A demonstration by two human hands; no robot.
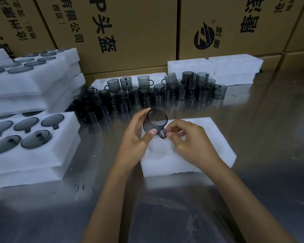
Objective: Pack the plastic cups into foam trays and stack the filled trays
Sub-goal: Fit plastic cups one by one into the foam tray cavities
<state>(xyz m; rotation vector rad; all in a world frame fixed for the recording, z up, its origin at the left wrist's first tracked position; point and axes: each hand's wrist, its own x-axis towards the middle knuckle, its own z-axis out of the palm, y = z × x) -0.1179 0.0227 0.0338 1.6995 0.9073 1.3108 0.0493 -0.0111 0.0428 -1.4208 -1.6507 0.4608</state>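
smoky plastic cup (154,122) tilted above white foam tray (207,137), filled trays (33,155) stacked left

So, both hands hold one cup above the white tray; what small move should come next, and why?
Probably lower the cup into a recess of the foam tray right below. The left hand grips its body, the right hand pinches the handle, and the tray under them looks unfilled, unlike the filled trays on the left.
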